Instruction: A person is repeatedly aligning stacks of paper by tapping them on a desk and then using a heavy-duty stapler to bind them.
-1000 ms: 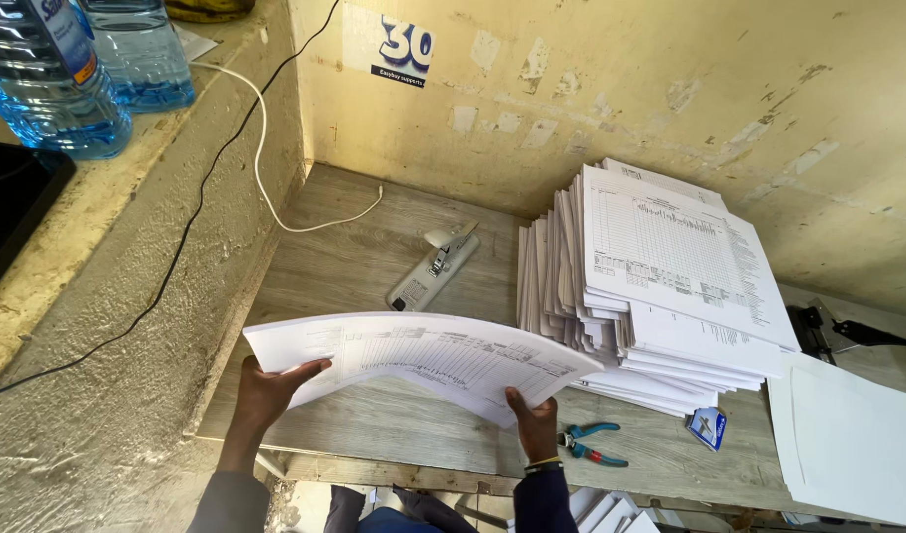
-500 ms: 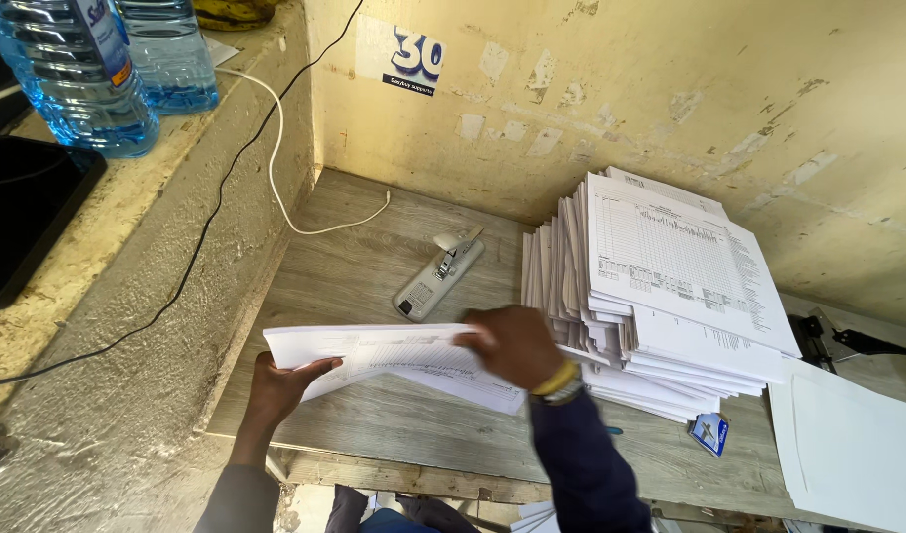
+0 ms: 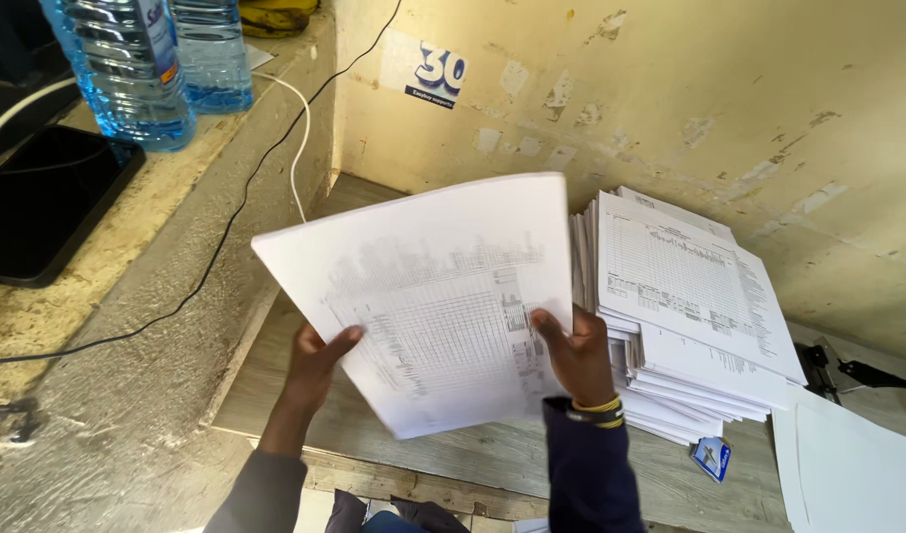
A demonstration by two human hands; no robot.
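Left hand (image 3: 315,360) and right hand (image 3: 576,355): fingers clamped on lower edges of printed sheet bundle (image 3: 428,296), held tilted above wooden surface (image 3: 492,454). Paper stack (image 3: 690,316) just right; bottles (image 3: 127,69) on ledge.

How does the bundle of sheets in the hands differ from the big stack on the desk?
The held bundle is thin, lifted and tilted, gripped at its lower edge by the left hand and right hand. The big stack is far thicker, lies flat on the wooden desk, untouched, with staggered edges. Both are white sheets printed with tables.
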